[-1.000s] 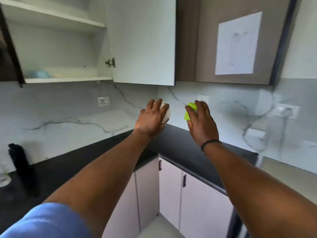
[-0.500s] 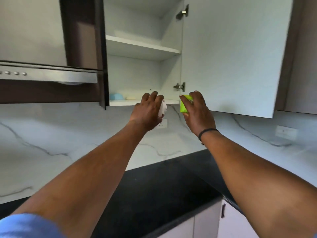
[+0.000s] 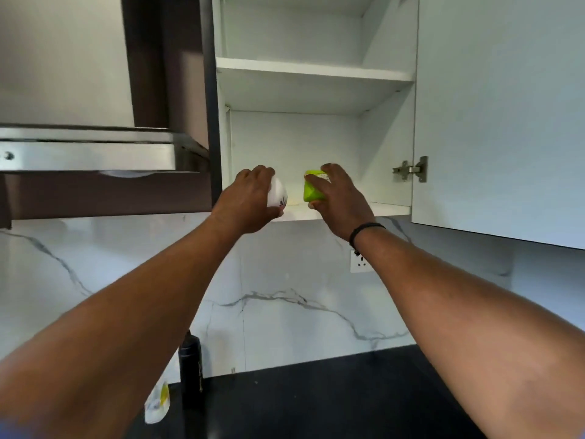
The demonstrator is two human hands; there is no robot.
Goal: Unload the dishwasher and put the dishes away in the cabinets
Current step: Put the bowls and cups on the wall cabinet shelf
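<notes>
Cups are in both of our hands, raised to the open cabinet [image 3: 316, 137] above the counter [image 3: 316, 400]. We take the cabinet's bottom shelf [image 3: 389, 209] as our landmark.

Our left hand [image 3: 250, 201] curls around a white cup [image 3: 278, 193], thumb under it and fingers over the top, so most of the cup is hidden. It sits at the shelf's left front edge, partly past the lip; we cannot tell whether it touches the board.

Our right hand [image 3: 340, 201] wraps a green cup [image 3: 313, 186], fingers over its upper side and thumb at its base. This cup is just above the shelf, near the middle, a little deeper in than the white one. Its rim seems to tilt up and away from us, though the hand covers too much to be sure.

The two cups are near each other but apart, with bare shelf showing between them. More free shelf lies to the right of the green cup, toward the hinge [image 3: 411, 169] and the open door [image 3: 500, 115]. A second shelf [image 3: 313, 71] sits higher, out of easy reach.

We judge this to be the setting-down step. What matters next is that the shelf lies directly below and slightly beyond both palms, so each cup needs only a short forward and downward move. The right hand looks nearer to resting its cup.

Below the shelf, on the counter, stands a dark bottle [image 3: 190, 369].
</notes>
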